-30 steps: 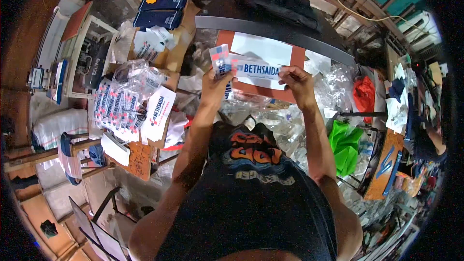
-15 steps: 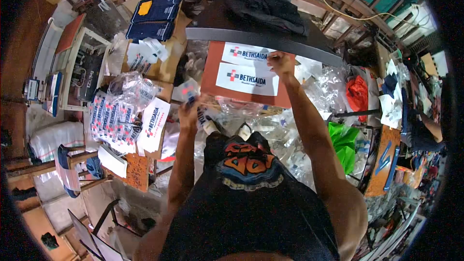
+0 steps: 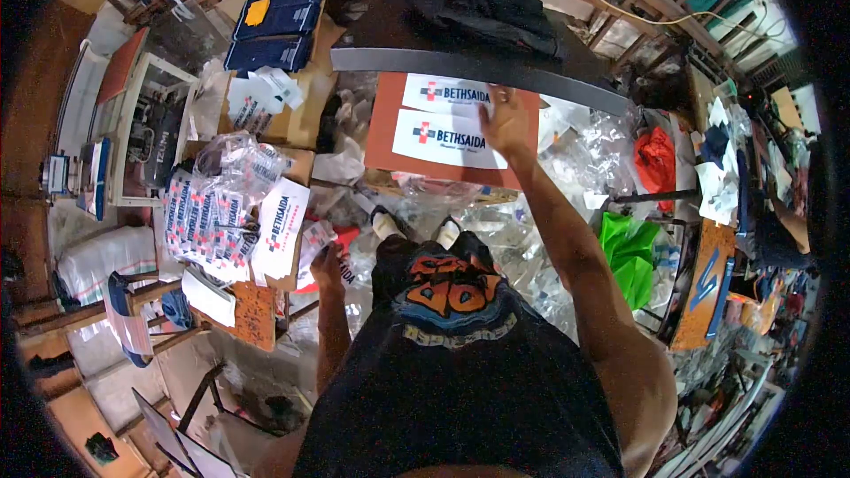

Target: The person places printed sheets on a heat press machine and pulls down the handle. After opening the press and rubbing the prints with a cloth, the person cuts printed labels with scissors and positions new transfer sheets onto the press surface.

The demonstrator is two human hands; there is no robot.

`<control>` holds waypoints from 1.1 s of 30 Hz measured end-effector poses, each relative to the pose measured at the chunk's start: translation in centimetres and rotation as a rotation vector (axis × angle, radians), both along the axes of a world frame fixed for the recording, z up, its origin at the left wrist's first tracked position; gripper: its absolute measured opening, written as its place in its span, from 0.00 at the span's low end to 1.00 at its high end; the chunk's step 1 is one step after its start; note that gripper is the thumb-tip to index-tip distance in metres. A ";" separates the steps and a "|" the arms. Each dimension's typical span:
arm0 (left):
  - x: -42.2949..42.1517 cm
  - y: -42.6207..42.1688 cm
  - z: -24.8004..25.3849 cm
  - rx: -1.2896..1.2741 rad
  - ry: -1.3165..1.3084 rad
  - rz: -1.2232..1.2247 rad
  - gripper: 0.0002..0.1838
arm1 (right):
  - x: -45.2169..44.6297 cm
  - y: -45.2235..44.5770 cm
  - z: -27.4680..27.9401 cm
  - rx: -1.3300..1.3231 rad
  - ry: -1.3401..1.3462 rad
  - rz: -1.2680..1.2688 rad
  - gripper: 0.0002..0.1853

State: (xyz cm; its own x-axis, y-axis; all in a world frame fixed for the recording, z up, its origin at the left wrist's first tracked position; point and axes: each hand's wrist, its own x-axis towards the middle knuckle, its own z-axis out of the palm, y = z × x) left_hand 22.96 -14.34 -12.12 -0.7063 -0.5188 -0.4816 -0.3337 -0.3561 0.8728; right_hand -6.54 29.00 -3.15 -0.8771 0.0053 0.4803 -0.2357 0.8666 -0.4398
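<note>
My right hand [image 3: 508, 127] rests at the right side of two white sheets printed with BETHSAIDA and a red-and-grey cross. Its fingers are apart, reaching over the right end of the upper sheet [image 3: 425, 93]. The lower sheet [image 3: 416, 143] lies just in front, and both are on a reddish-brown board [image 3: 379, 128]. Low on the left, my left hand [image 3: 328, 271] is closed on a clear printed film [image 3: 316, 242] whose dark lettering shows beside the fingers. The black, grey-edged slab [image 3: 398, 59] overhangs the board's far edge.
Left stand a pile of printed films [image 3: 208, 221] and a stack of white printed sheets [image 3: 282, 228]. Folded navy garments [image 3: 279, 11] lie behind. A black cloth [image 3: 482, 13] covers the slab. Right are red [image 3: 653, 159] and green plastic [image 3: 627, 252]. Another person's arm [image 3: 791, 223] shows far right.
My left hand has moved away from the board, down toward my body, with the film. My right hand has shifted slightly left and its fingers have spread over the sheets.
</note>
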 end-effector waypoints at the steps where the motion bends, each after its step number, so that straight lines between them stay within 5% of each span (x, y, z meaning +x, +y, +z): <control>1: 0.2 0.0 0.0 0.000 -0.003 0.000 0.15 | 1.4 -1.6 1.5 0.088 -0.138 0.056 0.32; 9: -2.1 2.5 4.6 -0.055 -0.102 -0.095 0.15 | 2.1 -4.5 -1.7 0.277 -0.272 0.081 0.35; 33: -1.3 1.3 2.2 0.000 -0.066 -0.123 0.19 | -1.6 -2.4 0.3 0.235 -0.226 -0.015 0.31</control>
State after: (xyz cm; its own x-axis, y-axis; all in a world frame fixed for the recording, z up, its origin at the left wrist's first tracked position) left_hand 21.71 -12.99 -9.93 -0.7312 -0.4304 -0.5292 -0.4316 -0.3089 0.8475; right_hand -8.17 26.62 -2.88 -0.9624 -0.0690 0.2628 -0.1412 0.9534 -0.2667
